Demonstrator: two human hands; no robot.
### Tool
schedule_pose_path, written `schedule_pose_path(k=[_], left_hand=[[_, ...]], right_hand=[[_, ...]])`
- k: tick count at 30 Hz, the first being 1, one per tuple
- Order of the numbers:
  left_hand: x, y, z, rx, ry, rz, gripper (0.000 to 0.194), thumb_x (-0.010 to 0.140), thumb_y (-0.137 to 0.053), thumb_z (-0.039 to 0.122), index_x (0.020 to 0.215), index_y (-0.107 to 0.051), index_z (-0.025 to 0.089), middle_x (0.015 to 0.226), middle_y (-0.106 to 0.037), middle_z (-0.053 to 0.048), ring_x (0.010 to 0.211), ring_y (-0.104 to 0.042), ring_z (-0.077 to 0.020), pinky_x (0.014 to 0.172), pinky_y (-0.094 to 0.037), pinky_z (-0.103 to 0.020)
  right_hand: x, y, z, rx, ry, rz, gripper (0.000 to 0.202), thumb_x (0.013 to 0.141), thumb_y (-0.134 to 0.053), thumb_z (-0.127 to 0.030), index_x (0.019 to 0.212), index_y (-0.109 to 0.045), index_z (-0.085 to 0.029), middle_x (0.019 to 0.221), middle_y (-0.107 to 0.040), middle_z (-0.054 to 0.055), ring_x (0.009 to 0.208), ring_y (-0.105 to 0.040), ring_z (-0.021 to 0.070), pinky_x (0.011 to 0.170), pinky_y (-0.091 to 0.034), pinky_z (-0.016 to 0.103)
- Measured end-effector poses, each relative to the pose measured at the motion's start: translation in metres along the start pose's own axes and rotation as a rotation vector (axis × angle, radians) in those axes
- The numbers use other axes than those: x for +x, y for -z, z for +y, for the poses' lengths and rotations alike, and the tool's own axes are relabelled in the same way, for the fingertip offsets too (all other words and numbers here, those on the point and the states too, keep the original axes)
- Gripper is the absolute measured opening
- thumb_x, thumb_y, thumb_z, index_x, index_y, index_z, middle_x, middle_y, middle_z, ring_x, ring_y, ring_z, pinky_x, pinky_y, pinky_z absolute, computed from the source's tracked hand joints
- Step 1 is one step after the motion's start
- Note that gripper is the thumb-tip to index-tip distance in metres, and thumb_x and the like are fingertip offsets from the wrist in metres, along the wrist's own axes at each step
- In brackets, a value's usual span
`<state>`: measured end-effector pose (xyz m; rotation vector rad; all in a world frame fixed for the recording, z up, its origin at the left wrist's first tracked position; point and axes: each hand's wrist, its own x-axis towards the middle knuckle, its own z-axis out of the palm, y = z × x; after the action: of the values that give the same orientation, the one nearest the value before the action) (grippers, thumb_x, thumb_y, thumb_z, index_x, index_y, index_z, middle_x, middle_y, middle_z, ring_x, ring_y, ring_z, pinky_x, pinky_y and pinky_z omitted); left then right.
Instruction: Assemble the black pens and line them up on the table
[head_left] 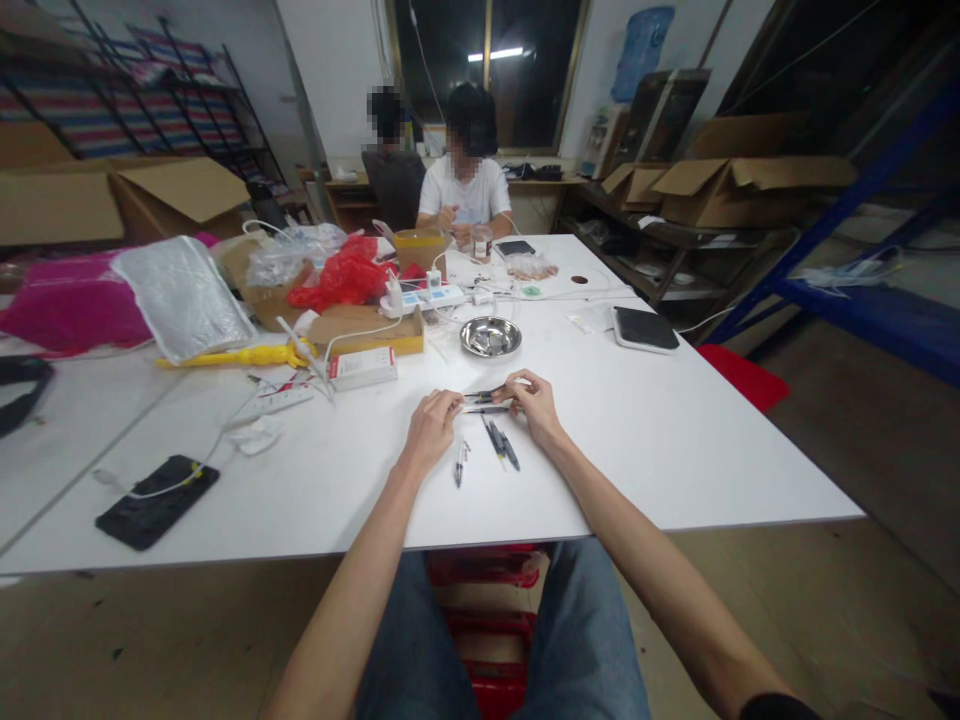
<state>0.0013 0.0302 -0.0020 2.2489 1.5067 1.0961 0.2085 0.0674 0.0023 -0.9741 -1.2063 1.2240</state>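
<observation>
Both my hands are over the white table, facing each other across a few thin dark pen-like pieces. My left hand is closed at the left ends of these pieces; what its fingertips pinch is too small to name. My right hand has its fingers closed on the right ends of the dark pieces. Just below lie several dark pen parts side by side, and left of them a clear pen part with a dark tip. A shiny metal bowl with small items inside stands beyond my hands.
At the left are a black phone with a cable, a white box, a power strip, a red bag and a silver bag. A black-and-white device lies right. Two people sit across.
</observation>
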Motion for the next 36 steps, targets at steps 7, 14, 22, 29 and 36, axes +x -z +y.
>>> schedule_pose_path(k=[7, 14, 22, 29, 36], left_hand=[[-0.002, 0.001, 0.002, 0.011, -0.066, -0.034, 0.023, 0.098, -0.040, 0.018, 0.110, -0.059, 0.023, 0.101, -0.064, -0.005, 0.099, -0.060, -0.0188, 0.091, -0.045, -0.032], [-0.004, 0.003, 0.006, 0.102, -0.127, -0.028, 0.030, 0.099, -0.037, 0.018, 0.116, -0.061, 0.023, 0.105, -0.064, -0.006, 0.098, -0.059, -0.0201, 0.090, -0.044, -0.033], [-0.006, 0.005, 0.008, 0.154, -0.068, -0.057, 0.026, 0.101, -0.039, 0.028, 0.112, -0.062, 0.023, 0.105, -0.065, -0.005, 0.099, -0.060, -0.0192, 0.089, -0.043, -0.032], [-0.003, 0.005, 0.008, 0.258, -0.110, -0.099, 0.024, 0.101, -0.039, 0.027, 0.109, -0.060, 0.021, 0.102, -0.066, -0.005, 0.099, -0.059, -0.0205, 0.084, -0.041, -0.034], [-0.007, 0.003, 0.014, 0.317, -0.215, -0.025, 0.025, 0.102, -0.040, 0.032, 0.107, -0.061, 0.020, 0.101, -0.068, -0.006, 0.096, -0.061, -0.0204, 0.080, -0.041, -0.035]], right_hand=[[-0.006, -0.005, -0.005, -0.204, 0.081, -0.135, 0.023, 0.076, -0.068, -0.041, 0.079, -0.067, -0.018, 0.076, -0.072, 0.005, 0.066, -0.064, 0.0180, 0.051, -0.044, 0.024], [-0.014, -0.004, -0.002, -0.385, 0.210, -0.141, 0.028, 0.083, -0.065, -0.045, 0.083, -0.073, -0.019, 0.074, -0.066, 0.001, 0.068, -0.055, 0.0155, 0.060, -0.040, 0.025], [-0.017, -0.007, -0.004, -0.503, 0.301, -0.161, 0.024, 0.087, -0.062, -0.040, 0.082, -0.073, -0.019, 0.080, -0.070, 0.004, 0.071, -0.056, 0.0169, 0.066, -0.043, 0.028], [-0.018, -0.010, 0.003, -0.703, 0.407, -0.194, 0.034, 0.097, -0.051, -0.042, 0.076, -0.067, -0.020, 0.075, -0.066, 0.004, 0.076, -0.055, 0.0192, 0.072, -0.043, 0.030], [-0.021, -0.008, 0.006, -0.577, 0.359, -0.226, 0.042, 0.095, -0.054, -0.046, 0.063, -0.062, -0.020, 0.063, -0.057, 0.001, 0.063, -0.051, 0.0161, 0.063, -0.038, 0.028]])
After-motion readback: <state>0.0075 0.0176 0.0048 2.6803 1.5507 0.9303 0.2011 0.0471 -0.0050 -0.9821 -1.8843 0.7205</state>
